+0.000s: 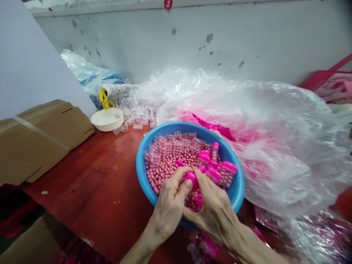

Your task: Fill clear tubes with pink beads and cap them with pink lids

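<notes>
Over a blue plastic basin [145, 176], my left hand [170, 201] and my right hand [211, 209] meet, with fingers wrapped around a bright pink plastic capsule [191, 179]. The capsule's lower part is partly hidden by my fingers. The basin is filled with pink beads [165, 172], many of them in small transparent bags. Beside my right hand lies a transparent tube with a pink cap [226, 174], holding beads. Several more pink caps [205, 156] lie near it, and another pink piece [198, 200] sits just below my right fingers.
The basin stands on a red table [90, 190]. A large transparent plastic bag [264, 146] lies to its right. Behind are loose transparent tubes [137, 115], a white bowl [106, 119] and a yellow-taped roll [115, 91]. A cardboard box [38, 143] is at left.
</notes>
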`<move>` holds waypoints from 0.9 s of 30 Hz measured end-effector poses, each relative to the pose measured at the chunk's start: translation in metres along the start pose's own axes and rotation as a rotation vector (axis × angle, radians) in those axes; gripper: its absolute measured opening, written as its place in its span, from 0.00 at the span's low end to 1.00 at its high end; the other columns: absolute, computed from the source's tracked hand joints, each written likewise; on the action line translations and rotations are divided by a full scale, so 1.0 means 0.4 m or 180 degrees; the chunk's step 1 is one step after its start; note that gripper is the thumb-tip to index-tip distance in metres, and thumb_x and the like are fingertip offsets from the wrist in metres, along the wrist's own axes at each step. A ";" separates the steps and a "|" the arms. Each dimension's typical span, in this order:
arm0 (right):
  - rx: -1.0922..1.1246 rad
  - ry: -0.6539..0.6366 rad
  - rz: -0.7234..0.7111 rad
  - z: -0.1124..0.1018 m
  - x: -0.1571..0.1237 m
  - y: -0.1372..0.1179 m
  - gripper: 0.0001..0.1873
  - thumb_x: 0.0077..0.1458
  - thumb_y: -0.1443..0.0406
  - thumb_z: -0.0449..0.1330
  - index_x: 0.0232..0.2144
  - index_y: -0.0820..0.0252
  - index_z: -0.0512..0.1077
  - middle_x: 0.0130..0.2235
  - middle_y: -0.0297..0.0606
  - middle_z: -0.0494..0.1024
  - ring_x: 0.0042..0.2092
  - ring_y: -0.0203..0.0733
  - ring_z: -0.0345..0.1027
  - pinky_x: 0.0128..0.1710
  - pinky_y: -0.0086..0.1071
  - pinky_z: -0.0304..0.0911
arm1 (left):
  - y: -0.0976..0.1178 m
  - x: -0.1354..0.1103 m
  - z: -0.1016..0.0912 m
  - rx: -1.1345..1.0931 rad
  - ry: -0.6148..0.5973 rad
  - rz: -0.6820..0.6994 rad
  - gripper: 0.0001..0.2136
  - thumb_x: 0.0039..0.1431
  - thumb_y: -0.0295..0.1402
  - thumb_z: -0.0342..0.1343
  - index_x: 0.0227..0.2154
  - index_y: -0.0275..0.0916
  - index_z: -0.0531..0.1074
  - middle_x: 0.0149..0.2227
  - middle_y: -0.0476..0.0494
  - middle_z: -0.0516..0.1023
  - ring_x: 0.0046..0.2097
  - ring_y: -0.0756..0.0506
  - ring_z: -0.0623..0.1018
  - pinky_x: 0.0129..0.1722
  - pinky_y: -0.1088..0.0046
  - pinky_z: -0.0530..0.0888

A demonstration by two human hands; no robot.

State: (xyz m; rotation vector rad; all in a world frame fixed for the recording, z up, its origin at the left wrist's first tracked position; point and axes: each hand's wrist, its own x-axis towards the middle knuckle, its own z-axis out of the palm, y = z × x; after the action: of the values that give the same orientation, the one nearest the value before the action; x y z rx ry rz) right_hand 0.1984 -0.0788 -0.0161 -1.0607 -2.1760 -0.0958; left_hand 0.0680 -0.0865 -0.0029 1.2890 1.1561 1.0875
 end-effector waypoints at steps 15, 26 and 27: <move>-0.1480 -0.0534 0.0507 -0.084 -0.060 0.161 0.32 0.52 0.45 0.52 0.46 0.68 0.66 0.42 0.55 0.72 0.43 0.60 0.66 0.38 0.52 0.67 | -0.030 -0.023 0.017 0.1024 -0.0058 0.0088 0.18 0.62 0.39 0.47 0.52 0.42 0.68 0.43 0.40 0.76 0.45 0.40 0.73 0.46 0.64 0.68; -0.0196 -0.0427 0.0168 -0.084 0.009 0.150 0.16 0.61 0.59 0.46 0.43 0.58 0.69 0.44 0.49 0.72 0.46 0.54 0.65 0.41 0.49 0.67 | -0.055 -0.058 0.015 0.1849 -0.0571 0.0420 0.14 0.64 0.36 0.46 0.49 0.41 0.69 0.47 0.39 0.75 0.49 0.40 0.73 0.50 0.64 0.66; 0.0027 -0.0334 0.0075 -0.069 0.037 0.140 0.15 0.61 0.61 0.46 0.42 0.58 0.69 0.42 0.47 0.72 0.44 0.52 0.66 0.39 0.47 0.68 | -0.059 -0.062 0.013 0.1825 -0.0497 0.0599 0.15 0.64 0.34 0.46 0.51 0.41 0.66 0.50 0.38 0.73 0.51 0.40 0.72 0.52 0.65 0.65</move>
State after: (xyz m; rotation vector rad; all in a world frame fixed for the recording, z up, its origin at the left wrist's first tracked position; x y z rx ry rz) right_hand 0.2475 -0.0416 0.0012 -1.1085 -2.2546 -0.0205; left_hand 0.0691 -0.1119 -0.0265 1.9228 1.2950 0.7887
